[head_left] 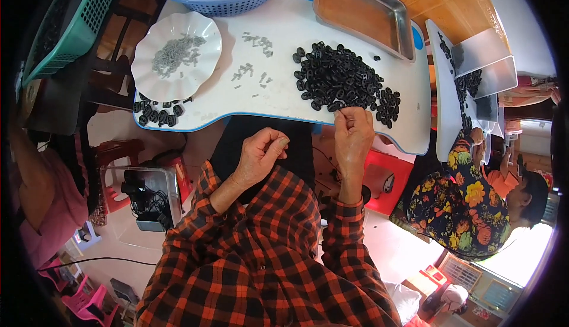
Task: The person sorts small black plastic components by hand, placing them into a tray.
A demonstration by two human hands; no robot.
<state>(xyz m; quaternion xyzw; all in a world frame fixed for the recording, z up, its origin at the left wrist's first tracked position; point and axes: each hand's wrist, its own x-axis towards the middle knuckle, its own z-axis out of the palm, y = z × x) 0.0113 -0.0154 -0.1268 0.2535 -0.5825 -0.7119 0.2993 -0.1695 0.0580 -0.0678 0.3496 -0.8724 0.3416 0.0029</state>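
Observation:
A heap of small black oval pieces with holes (338, 75) lies on the white table (267, 93). At the heap's near edge is my right hand (354, 128), thumb and forefinger pinched on a black oval piece (333, 106). My left hand (264, 154) hovers above my lap, just off the table's near edge. Its fingers are curled with the thumb pressed to them, and whatever they hold is hidden. Short grey pieces (258, 42) are scattered left of the heap. More of them fill the middle of a white scalloped plate (204, 60).
A blue basket (231, 8) of black pieces and a metal tray (361, 16) stand along the far side. More black pieces (159, 115) sit below the plate. Rightward, a person in a floral top (462, 199) works at another table. A green crate (77, 37) is at far left.

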